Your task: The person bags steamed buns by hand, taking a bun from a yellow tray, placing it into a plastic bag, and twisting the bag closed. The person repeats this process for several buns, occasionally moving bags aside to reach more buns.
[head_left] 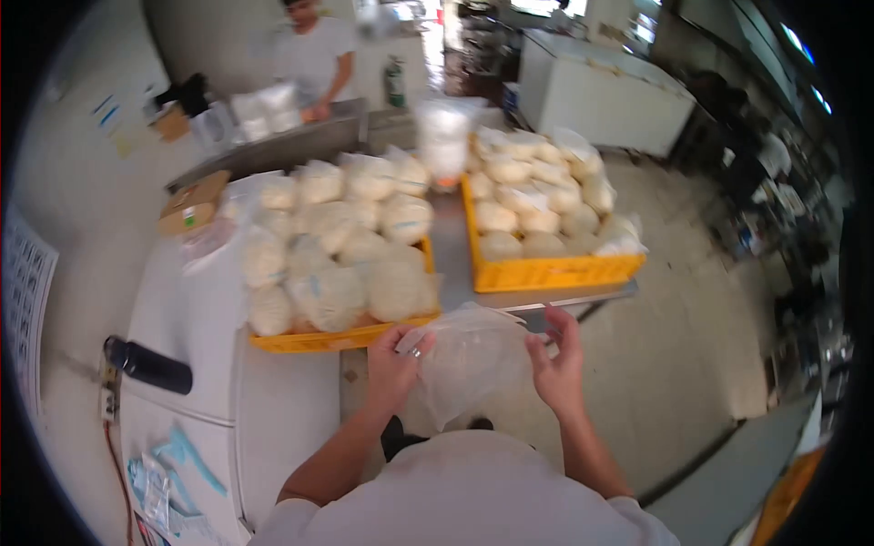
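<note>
Both hands hold a thin clear plastic bag [469,364] just off the near edge of the steel tabletop [448,246], close to the body. The left hand [393,364] pinches the bag's upper left edge, thumb and fingers closed on the film. The right hand [555,364] pinches its right side the same way. The bag looks empty and slack, so the step in hand seems to be getting its mouth open. That calls for sliding the two layers apart without tearing them. Along the near edge sit a yellow plastic crate [319,342] and a second yellow crate [555,271], both heaped with filled bags of pale lumps [337,237].
</note>
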`<action>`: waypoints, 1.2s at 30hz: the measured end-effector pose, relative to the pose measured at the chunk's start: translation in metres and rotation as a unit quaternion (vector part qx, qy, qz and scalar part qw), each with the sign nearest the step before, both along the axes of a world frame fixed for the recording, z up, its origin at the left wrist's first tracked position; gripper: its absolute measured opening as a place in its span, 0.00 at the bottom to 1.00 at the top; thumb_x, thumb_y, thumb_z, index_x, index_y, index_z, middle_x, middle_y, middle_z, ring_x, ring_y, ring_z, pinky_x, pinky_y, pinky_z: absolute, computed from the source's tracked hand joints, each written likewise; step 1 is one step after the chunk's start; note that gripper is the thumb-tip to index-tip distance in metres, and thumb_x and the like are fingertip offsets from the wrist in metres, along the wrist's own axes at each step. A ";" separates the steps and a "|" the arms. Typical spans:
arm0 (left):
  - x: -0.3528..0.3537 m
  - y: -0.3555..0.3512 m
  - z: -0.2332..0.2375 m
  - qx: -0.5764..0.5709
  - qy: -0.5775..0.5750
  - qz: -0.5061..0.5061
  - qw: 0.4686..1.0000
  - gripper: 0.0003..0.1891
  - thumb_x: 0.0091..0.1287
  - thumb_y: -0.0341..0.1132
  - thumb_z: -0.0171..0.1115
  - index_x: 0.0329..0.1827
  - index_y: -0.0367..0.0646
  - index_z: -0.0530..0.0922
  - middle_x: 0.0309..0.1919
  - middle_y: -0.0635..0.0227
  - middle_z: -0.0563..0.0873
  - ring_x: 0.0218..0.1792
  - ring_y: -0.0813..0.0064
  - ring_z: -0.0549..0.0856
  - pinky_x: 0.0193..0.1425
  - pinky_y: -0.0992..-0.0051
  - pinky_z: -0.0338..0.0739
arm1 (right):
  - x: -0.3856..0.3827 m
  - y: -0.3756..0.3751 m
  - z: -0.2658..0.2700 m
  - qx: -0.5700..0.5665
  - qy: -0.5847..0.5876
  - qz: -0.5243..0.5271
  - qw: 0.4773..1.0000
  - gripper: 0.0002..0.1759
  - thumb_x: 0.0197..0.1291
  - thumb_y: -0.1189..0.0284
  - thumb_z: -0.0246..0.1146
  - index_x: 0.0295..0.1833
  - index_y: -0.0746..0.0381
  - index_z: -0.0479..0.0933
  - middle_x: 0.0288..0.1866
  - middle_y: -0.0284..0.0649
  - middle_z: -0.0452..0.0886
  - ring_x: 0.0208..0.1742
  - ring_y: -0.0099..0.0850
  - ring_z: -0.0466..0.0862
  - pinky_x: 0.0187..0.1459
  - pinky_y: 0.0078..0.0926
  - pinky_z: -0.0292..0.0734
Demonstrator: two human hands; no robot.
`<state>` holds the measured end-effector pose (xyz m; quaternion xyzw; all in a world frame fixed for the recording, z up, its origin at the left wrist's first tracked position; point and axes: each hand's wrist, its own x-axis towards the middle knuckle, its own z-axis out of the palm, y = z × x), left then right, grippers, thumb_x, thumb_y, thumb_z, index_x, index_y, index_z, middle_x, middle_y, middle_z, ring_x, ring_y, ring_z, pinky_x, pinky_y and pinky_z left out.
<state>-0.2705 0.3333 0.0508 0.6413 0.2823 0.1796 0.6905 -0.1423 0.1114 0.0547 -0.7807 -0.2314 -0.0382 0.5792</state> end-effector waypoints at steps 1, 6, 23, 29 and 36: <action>0.019 -0.018 0.002 0.025 0.001 -0.037 0.999 0.12 0.68 0.36 0.74 0.46 0.39 0.82 0.34 0.75 0.83 0.34 0.87 0.79 0.33 0.82 0.72 | 0.005 -0.010 0.020 -0.022 -0.057 0.015 0.998 0.28 0.64 0.75 0.68 0.68 0.67 0.70 0.62 0.44 0.79 0.61 0.35 0.79 0.63 0.33 0.74; 0.096 -0.086 0.015 -0.098 -0.066 -0.218 0.969 0.11 0.68 0.34 0.72 0.48 0.40 0.83 0.39 0.76 0.84 0.39 0.87 0.80 0.39 0.81 0.74 | 0.058 -0.045 0.007 -0.076 0.109 0.247 0.960 0.18 0.66 0.72 0.69 0.59 0.67 0.80 0.50 0.39 0.86 0.52 0.29 0.83 0.57 0.30 0.77; 0.299 -0.017 -0.008 -0.254 0.010 -0.179 0.950 0.08 0.75 0.36 0.62 0.37 0.44 0.81 0.21 0.79 0.76 0.16 0.85 0.72 0.20 0.80 0.65 | 0.288 -0.009 0.016 -0.121 0.067 0.152 0.979 0.10 0.68 0.77 0.66 0.52 0.68 0.81 0.43 0.36 0.86 0.46 0.22 0.82 0.52 0.25 0.79; 0.342 0.028 -0.031 -0.207 0.001 -0.023 0.978 0.11 0.76 0.38 0.63 0.36 0.42 0.81 0.22 0.75 0.78 0.15 0.83 0.71 0.18 0.79 0.64 | 0.404 0.028 0.005 -0.170 -0.028 0.127 0.977 0.19 0.62 0.74 0.70 0.57 0.68 0.79 0.48 0.44 0.87 0.48 0.35 0.86 0.55 0.33 0.80; 0.343 0.043 -0.029 -0.191 0.010 0.093 0.977 0.06 0.73 0.29 0.58 0.48 0.39 0.82 0.26 0.71 0.81 0.17 0.82 0.73 0.19 0.78 0.65 | 0.504 0.054 -0.061 -0.486 -0.171 0.252 0.820 0.47 0.50 0.68 0.76 0.74 0.65 0.62 0.71 0.53 0.70 0.73 0.49 0.70 0.69 0.42 0.71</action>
